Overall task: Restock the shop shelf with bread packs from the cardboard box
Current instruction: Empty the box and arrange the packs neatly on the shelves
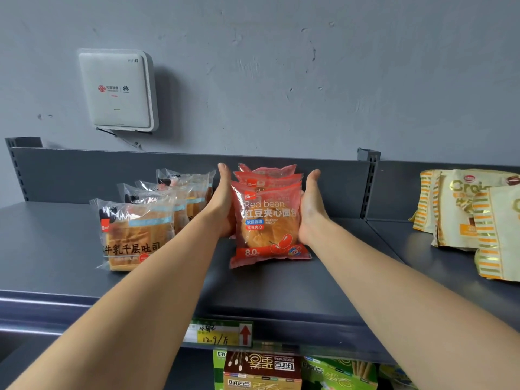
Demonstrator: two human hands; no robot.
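My left hand (pixel 223 198) and right hand (pixel 311 204) press flat against the red bean bread packs (pixel 267 218): light, soft, slippery film; hold the sides gently.

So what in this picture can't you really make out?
- Cardboard box: nowhere in the head view, so how many packs remain is unknown.
- Red bean bread packs: the row's rear packs hide behind the front one; the count is unclear.
- Left hand and right hand: their palms face the packs, so contact is unclear.
- Cream packs: cut off by the right edge.
- Price tag: handwriting too small to read surely.
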